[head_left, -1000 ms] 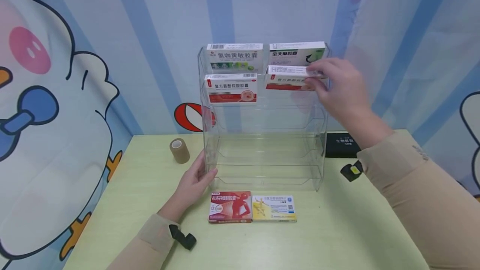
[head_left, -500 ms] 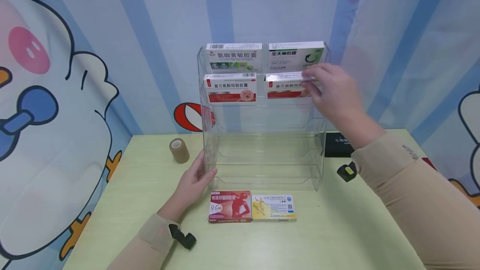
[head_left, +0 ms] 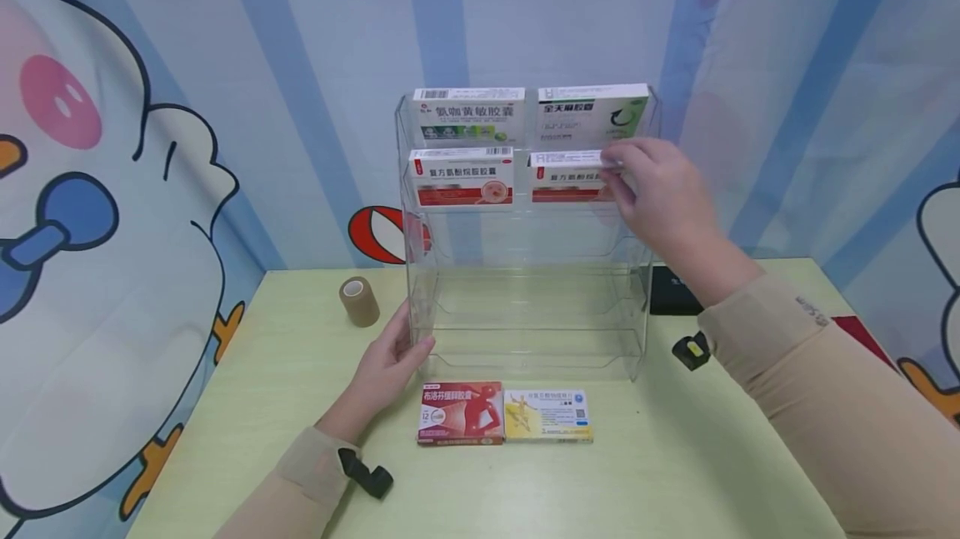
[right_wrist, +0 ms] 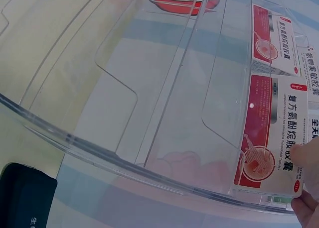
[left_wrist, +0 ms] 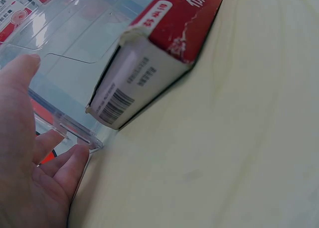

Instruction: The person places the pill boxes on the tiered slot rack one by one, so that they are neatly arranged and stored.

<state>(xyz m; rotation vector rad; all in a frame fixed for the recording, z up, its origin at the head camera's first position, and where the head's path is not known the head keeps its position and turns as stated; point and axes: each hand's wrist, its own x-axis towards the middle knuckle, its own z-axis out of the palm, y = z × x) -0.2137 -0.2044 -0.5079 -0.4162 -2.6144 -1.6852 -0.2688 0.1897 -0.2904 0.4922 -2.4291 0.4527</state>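
A clear acrylic display rack (head_left: 525, 341) with stepped tiers stands upright on the table. My right hand (head_left: 666, 193) pinches the right end of a white-and-red medicine box (head_left: 566, 176) in the second tier. The right wrist view shows that box (right_wrist: 266, 116) behind the tier's clear front, thumb on its face. A matching medicine box (head_left: 465, 177) sits to its left. Low on the rack's left side, my left hand (head_left: 384, 372) grips the side panel, thumb in front and fingers behind in the left wrist view. Two more medicine boxes, white and green, fill the top tier.
On the table before the rack lie a red medicine box (head_left: 460, 414) and a white-and-yellow one (head_left: 548, 416), side by side. A brown tape roll (head_left: 360, 302) stands to the left. Behind the right forearm is a black box (head_left: 671, 293). A cartoon curtain hangs behind.
My right hand has lowered the white-and-red medicine box into the second tier, level with its neighbour, moving slightly down and left. The left hand stays on the rack.
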